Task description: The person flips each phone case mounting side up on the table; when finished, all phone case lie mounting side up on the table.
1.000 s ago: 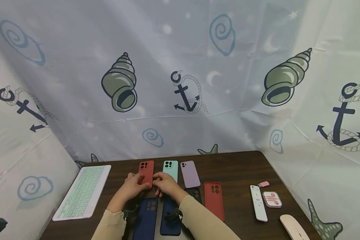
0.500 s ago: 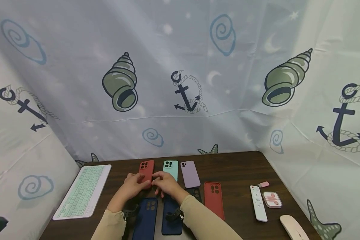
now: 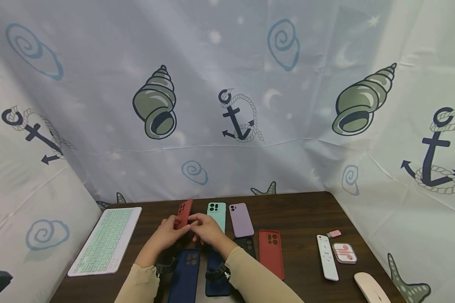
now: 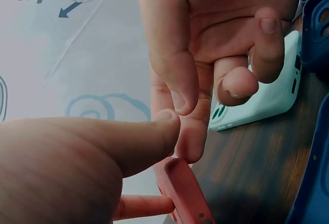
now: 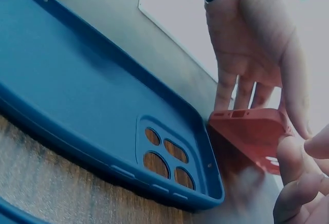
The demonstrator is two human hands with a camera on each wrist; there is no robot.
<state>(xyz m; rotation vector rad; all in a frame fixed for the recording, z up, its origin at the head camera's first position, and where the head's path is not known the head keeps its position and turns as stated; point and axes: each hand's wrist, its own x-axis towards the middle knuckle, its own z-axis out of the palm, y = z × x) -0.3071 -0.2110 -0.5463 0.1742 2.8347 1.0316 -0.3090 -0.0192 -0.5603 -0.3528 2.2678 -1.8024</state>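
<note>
Between my two hands a red phone case [image 3: 183,209] is tilted up off the table at the back. My left hand [image 3: 167,232] holds its left side, thumb near the lower corner, as the left wrist view shows from close by. At the near right corner my right hand [image 3: 209,231] pinches the same case with thumb and forefinger; its other fingers are curled and free. In the right wrist view the case [image 5: 249,131] stands on edge, a port cutout along its end. A mint phone case [image 3: 218,213] lies just right of it.
Two dark blue cases [image 3: 185,275] lie below my wrists. A lilac case [image 3: 242,221], a dark case [image 3: 249,246] and another red case [image 3: 271,252] are to the right. A keyboard [image 3: 104,242] lies left; a remote [image 3: 327,257] and a mouse [image 3: 371,287] sit far right.
The red case, lying nearly flat a second ago, has been tipped up toward its left side. My right hand has shifted slightly left onto its near corner.
</note>
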